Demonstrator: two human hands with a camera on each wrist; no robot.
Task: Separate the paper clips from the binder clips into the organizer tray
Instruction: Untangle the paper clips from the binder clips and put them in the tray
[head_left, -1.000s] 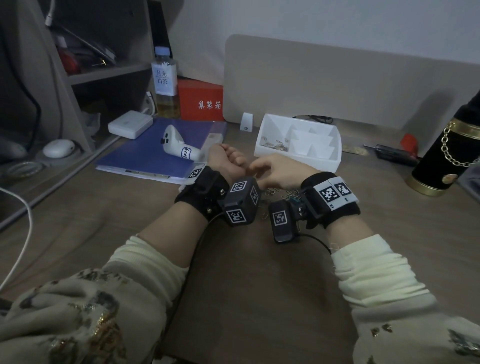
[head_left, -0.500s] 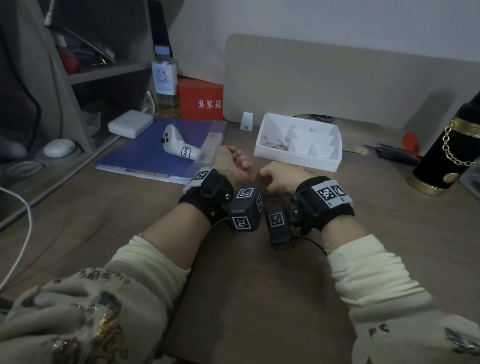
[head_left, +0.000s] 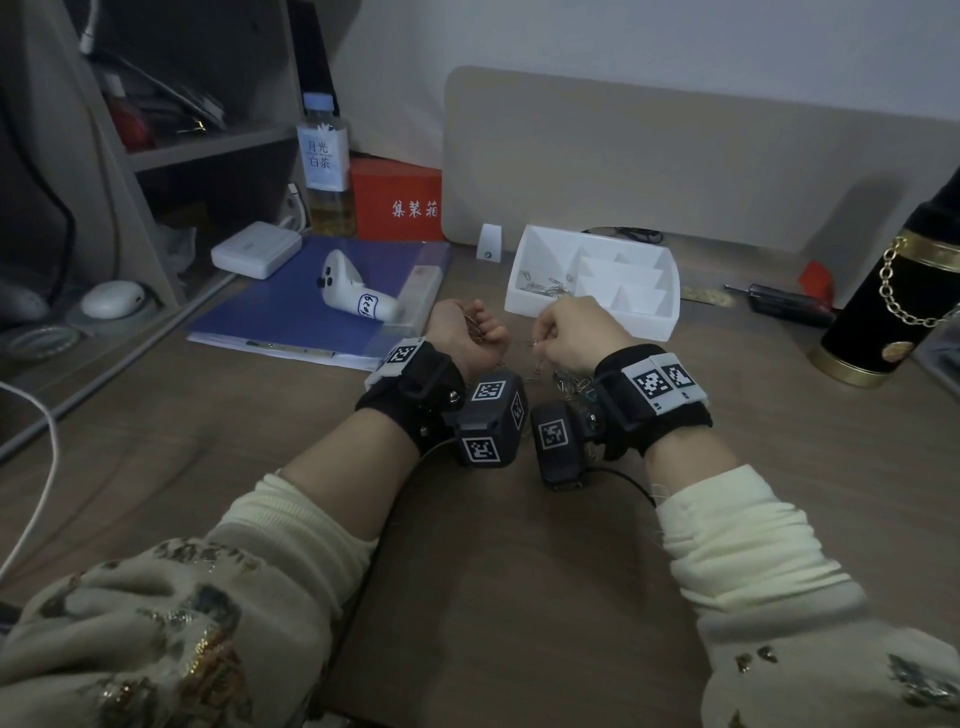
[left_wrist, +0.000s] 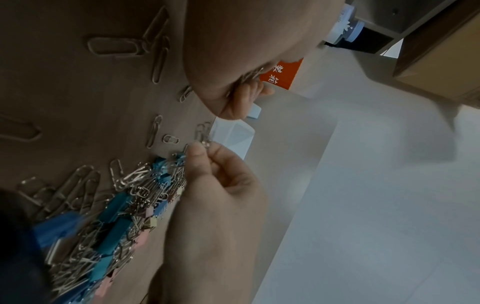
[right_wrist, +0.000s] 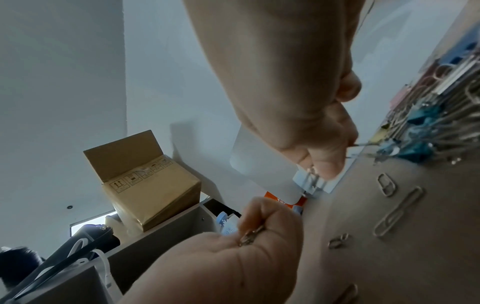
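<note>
My left hand (head_left: 480, 332) lies palm up on the desk, its fingers curled round a small bunch of silver paper clips (left_wrist: 252, 75). Just to its right, my right hand (head_left: 543, 338) pinches one paper clip (left_wrist: 205, 143) between thumb and forefinger. A mixed pile (left_wrist: 116, 216) of paper clips with blue and pink binder clips lies under the right wrist, also seen as the pile (head_left: 571, 387). Loose paper clips (right_wrist: 397, 214) are scattered on the desk. The white organizer tray (head_left: 649, 322) stands just beyond the hands, with paper clips (head_left: 548, 286) in its left compartment.
A blue folder (head_left: 291, 306) with a white controller (head_left: 353, 286) lies to the left. Behind are a bottle (head_left: 327, 166), a red box (head_left: 400, 200) and a beige panel (head_left: 675, 156). A black and gold cylinder (head_left: 893, 291) and a screwdriver (head_left: 784, 301) are at the right.
The right hand's fingertips were against the left hand; now a small gap lies between the two hands, and the right hand pinches a paper clip above the pile.
</note>
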